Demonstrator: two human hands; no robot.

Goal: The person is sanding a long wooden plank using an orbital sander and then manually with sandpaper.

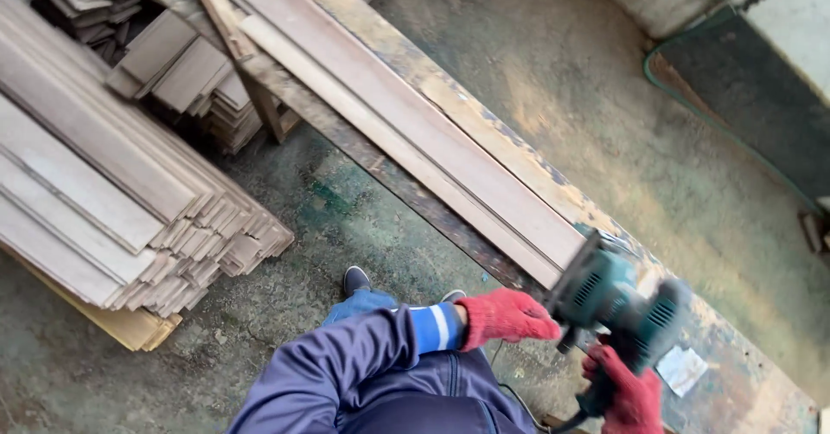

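Note:
A teal electric sander [618, 304] hovers at the near end of long pale wooden planks [406, 118] that lie on a worn workbench [510, 153]. My right hand [624, 389], in a red glove, grips the sander's rear handle from below. My left hand [506, 315], also red-gloved with a blue-and-white cuff, is closed against the sander's left side at a small knob. The tool is blurred. Its pad is just off the planks' near end.
A big stack of thin boards [112, 201] stands on the concrete floor at left, with more piles [186, 71] behind it. A square sheet of paper [680, 369] lies on the bench. A green hose [692, 105] edges a dark mat [761, 97] at right.

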